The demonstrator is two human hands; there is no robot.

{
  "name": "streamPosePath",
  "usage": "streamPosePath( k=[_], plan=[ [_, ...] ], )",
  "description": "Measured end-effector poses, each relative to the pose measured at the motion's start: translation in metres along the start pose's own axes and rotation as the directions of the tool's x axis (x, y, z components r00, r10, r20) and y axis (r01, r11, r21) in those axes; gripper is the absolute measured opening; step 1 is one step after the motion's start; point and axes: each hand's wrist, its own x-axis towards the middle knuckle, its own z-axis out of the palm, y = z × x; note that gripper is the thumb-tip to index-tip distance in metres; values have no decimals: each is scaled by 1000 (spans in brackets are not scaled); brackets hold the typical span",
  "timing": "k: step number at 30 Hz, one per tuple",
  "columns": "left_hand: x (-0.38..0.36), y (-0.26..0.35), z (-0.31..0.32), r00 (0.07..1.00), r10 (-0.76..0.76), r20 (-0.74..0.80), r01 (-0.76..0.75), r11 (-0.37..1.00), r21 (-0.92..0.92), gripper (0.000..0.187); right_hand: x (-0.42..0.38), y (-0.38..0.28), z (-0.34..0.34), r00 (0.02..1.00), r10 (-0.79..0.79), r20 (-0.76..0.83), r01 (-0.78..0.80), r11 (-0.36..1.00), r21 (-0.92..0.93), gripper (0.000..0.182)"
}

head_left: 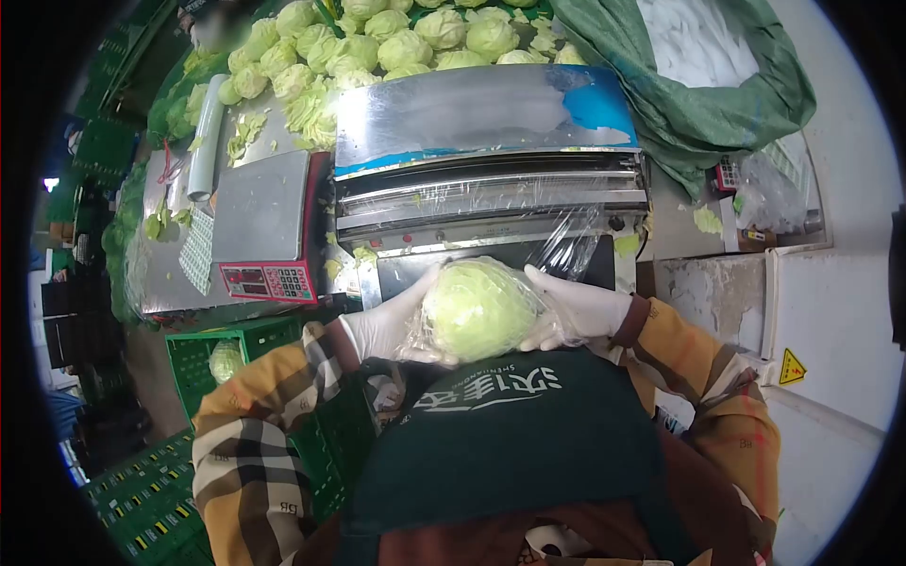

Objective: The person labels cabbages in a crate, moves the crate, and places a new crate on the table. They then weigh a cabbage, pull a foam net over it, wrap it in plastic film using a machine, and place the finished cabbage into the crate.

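Between my two gloved hands is a pale green cabbage [479, 307] with clear plastic film around it, held close in front of my apron. My left hand [389, 325], in a white glove, grips its left side, fingers curled beneath. On the other side my right hand [576, 309], also gloved, presses the cabbage and the bunched film. Just beyond stands a film wrapping machine [491, 203], with a loose sheet of clear film [571, 236] hanging at its front right.
A red and grey scale [264, 217] stands left of the machine, near a film roll [206, 137]. Many cabbages [406, 47] are heaped at the back. A green sack [755, 108] sits back right. Below left is a green crate [255, 335] with a wrapped cabbage inside.
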Motion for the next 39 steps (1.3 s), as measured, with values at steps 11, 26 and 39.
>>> streamPosePath(
  k=[11, 26, 39],
  plan=[
    [-6, -121, -74, 459, 820, -341, -738, 566, 368, 8, -23, 60, 2, 80, -990, -113, 464, 137, -875, 7],
    [-16, -91, -27, -186, 620, -763, -968, 17, 249, 20, 14, -1, 12, -188, -859, -475, 601, 282, -748, 11],
    [76, -138, -222, -546, 480, -687, -541, 423, 726, 22, 143, -1, 17, -7, -989, 148, 26, -148, -989, 8]
  ],
)
